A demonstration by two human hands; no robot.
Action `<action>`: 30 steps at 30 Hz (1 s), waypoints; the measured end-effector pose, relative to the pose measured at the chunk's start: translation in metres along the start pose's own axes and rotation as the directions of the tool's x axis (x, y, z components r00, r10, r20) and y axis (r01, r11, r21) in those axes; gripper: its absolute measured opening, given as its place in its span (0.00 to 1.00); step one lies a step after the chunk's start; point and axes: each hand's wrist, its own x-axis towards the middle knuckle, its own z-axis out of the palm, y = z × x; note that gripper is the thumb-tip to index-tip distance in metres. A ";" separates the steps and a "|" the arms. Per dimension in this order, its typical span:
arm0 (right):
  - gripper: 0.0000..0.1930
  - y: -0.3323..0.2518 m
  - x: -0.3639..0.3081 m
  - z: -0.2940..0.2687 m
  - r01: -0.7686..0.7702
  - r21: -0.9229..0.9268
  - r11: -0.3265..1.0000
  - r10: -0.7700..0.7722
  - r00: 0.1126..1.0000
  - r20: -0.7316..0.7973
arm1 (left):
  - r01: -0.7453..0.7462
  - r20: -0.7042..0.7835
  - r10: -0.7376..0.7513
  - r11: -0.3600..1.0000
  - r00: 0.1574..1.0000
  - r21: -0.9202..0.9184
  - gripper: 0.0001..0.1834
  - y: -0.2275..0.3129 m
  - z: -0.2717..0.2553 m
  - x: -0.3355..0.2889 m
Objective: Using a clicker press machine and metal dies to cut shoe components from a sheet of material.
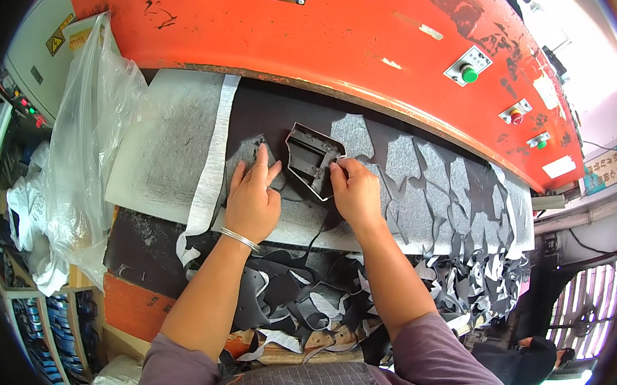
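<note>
The dark, angular, open metal frame [313,163] lies on the flat black sheet [266,109], slanting from far left to near right. The right hand [356,192], nearer, pinches its right edge; the left hand [254,197], fingers spread, is just left.

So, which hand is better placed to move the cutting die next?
Likely the right hand: it holds the cutting die at its right edge. The left hand is beside it, apparently not touching.
</note>
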 end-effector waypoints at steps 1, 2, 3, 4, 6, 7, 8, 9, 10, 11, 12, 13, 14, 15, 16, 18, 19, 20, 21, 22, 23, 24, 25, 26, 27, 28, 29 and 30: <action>0.13 0.001 0.000 -0.002 0.006 0.028 1.000 -0.007 0.999 0.046 | -0.002 0.008 0.002 1.000 1.000 0.003 0.38 -0.001 0.000 -0.001; 0.13 0.002 -0.003 -0.007 -0.002 0.030 1.000 0.000 0.999 0.044 | -0.005 0.013 0.005 1.000 1.000 -0.002 0.37 -0.002 -0.001 -0.002; 0.19 0.001 -0.009 -0.014 0.044 0.045 0.998 -0.049 0.993 0.103 | -0.008 0.019 0.008 1.000 1.000 -0.008 0.37 -0.003 -0.003 -0.003; 0.25 0.002 -0.014 -0.019 0.093 0.062 0.994 -0.102 0.982 0.160 | -0.012 0.022 0.012 1.000 1.000 -0.008 0.37 -0.002 -0.003 -0.003; 0.33 0.007 -0.027 -0.020 0.132 0.028 0.991 -0.135 0.976 0.169 | -0.018 0.030 0.018 0.999 0.999 0.027 0.37 -0.001 -0.006 -0.005; 0.40 0.011 -0.032 -0.021 0.172 -0.012 0.985 -0.167 0.969 0.183 | -0.024 0.035 0.023 0.999 0.999 0.022 0.37 0.001 -0.005 -0.005; 0.44 0.013 -0.033 -0.019 0.145 -0.039 0.989 -0.134 0.969 0.208 | -0.038 0.038 0.037 0.999 0.999 0.019 0.37 0.002 -0.005 -0.004; 0.44 0.014 -0.031 -0.017 0.139 -0.040 0.989 -0.128 0.970 0.205 | -0.052 0.041 0.051 0.999 0.998 0.016 0.37 0.003 -0.005 -0.004; 0.44 0.013 -0.029 -0.015 0.147 -0.042 0.988 -0.136 0.970 0.200 | -0.055 0.035 0.055 0.998 0.998 0.008 0.37 0.001 -0.004 -0.005; 0.43 0.013 -0.026 -0.015 0.155 -0.042 0.987 -0.144 0.970 0.194 | -0.059 0.045 0.058 0.998 0.997 0.009 0.37 0.000 -0.005 -0.005; 0.43 0.014 -0.023 -0.015 0.160 -0.029 0.987 -0.150 0.964 0.220 | -0.052 0.049 0.053 0.999 0.997 -0.014 0.37 0.000 -0.006 -0.005; 0.43 0.016 -0.021 -0.015 0.150 -0.030 0.988 -0.140 0.967 0.212 | -0.050 0.054 0.052 0.998 0.997 -0.041 0.37 0.000 -0.006 -0.005; 0.42 0.019 -0.019 -0.016 0.182 -0.020 0.983 -0.173 0.959 0.226 | -0.038 0.051 0.041 0.997 0.998 -0.064 0.37 0.000 -0.005 -0.005; 0.41 0.022 -0.017 -0.016 0.214 -0.010 0.977 -0.206 0.949 0.239 | -0.048 0.062 0.052 0.997 0.997 -0.065 0.37 0.001 -0.005 -0.004; 0.40 0.023 -0.015 -0.018 0.234 -0.017 0.972 -0.224 0.946 0.234 | -0.040 0.074 0.044 0.998 0.996 -0.049 0.37 0.004 -0.007 -0.003; 0.40 0.030 -0.007 -0.017 0.268 0.036 0.963 -0.269 0.934 0.236 | -0.013 0.085 0.019 0.997 0.996 -0.077 0.37 0.006 -0.008 -0.003; 0.40 0.033 -0.004 -0.018 0.312 0.085 0.946 -0.323 0.914 0.244 | -0.024 0.097 0.032 0.997 0.995 -0.075 0.37 0.007 -0.008 -0.003; 0.41 0.033 0.000 -0.019 0.321 0.104 0.941 -0.337 0.903 0.267 | 0.010 0.099 -0.002 0.997 0.995 -0.078 0.37 0.008 -0.011 -0.004; 0.41 0.033 0.004 -0.021 0.316 0.112 0.942 -0.335 0.908 0.253 | 0.044 0.100 -0.036 0.996 0.994 -0.081 0.36 0.010 -0.014 -0.004; 0.41 0.036 0.005 -0.024 0.335 0.116 0.935 -0.354 0.896 0.269 | 0.102 0.125 -0.088 0.990 0.988 -0.102 0.36 0.013 -0.016 -0.003; 0.41 0.039 0.006 -0.028 0.355 0.121 0.927 -0.375 0.882 0.285 | 0.092 0.136 -0.079 0.991 0.988 -0.096 0.36 0.013 -0.015 -0.004; 0.40 0.042 0.006 -0.031 0.301 0.135 0.944 -0.326 0.912 0.248 | 0.083 0.122 -0.073 0.993 0.990 -0.079 0.36 0.013 -0.014 -0.004; 0.40 0.050 0.004 -0.033 0.292 0.137 0.946 -0.318 0.917 0.242 | 0.077 0.109 -0.069 0.995 0.992 -0.063 0.37 0.013 -0.012 -0.003; 0.38 0.059 0.001 -0.034 0.244 0.171 0.954 -0.279 0.935 0.220 | 0.073 0.117 -0.066 0.996 0.991 -0.058 0.37 0.013 -0.009 -0.002; 0.36 0.065 -0.001 -0.033 0.198 0.206 0.958 -0.239 0.950 0.199 | 0.088 0.090 -0.078 0.991 0.993 -0.102 0.37 0.013 -0.007 0.000; 0.31 0.066 -0.003 -0.031 0.241 0.221 0.945 -0.272 0.954 0.123 | 0.104 0.063 -0.096 0.984 0.993 -0.144 0.38 0.015 -0.006 0.000; 0.31 0.066 -0.003 -0.029 0.235 0.228 0.945 -0.267 0.956 0.121 | 0.120 0.037 -0.115 0.975 0.993 -0.186 0.38 0.015 -0.005 0.000; 0.29 0.066 0.000 -0.028 0.246 0.243 0.938 -0.282 0.951 0.128 | 0.101 0.058 -0.093 0.984 0.994 -0.146 0.40 0.014 -0.006 0.000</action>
